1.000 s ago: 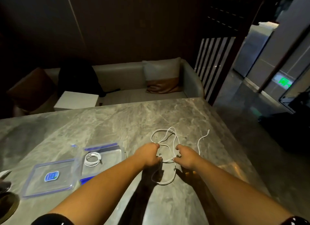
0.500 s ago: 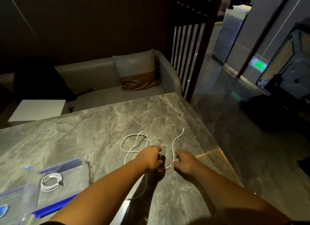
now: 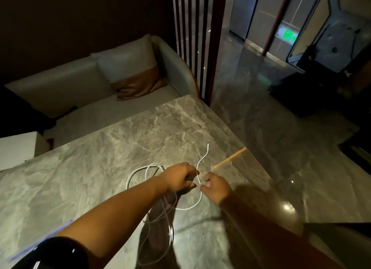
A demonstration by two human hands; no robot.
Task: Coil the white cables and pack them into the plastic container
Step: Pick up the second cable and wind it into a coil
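The left hand (image 3: 178, 178) is closing around a bunch of strands of the white cable (image 3: 189, 206), fingers curled in a loose fist just above the marble table (image 3: 84, 180), while the right hand (image 3: 215, 186) is pinching a single strand between thumb and forefinger just beside it, the two hands nearly touching. From the pinch, one free end is running up and away across the table toward its far corner, and a slack bight is drooping below the hands and curving back to the left hand. Behind the left wrist two wider loops are lying flat on the stone, and further strands are trailing down toward the person through the forearm's shadow, where they are hard to follow. The step in hand looks like gathering the loose run into even loops. To do it well, the left hand should be acting as the anchor and holding the finished turns flat, while the right feeds each new length in at the same loop size, letting the cable roll slightly between the fingers so it is not twisting or kinking. The free end is best saved for last. The plastic container is not showing clearly here; only a blurred blue edge (image 3: 40, 240) is visible at the lower left.
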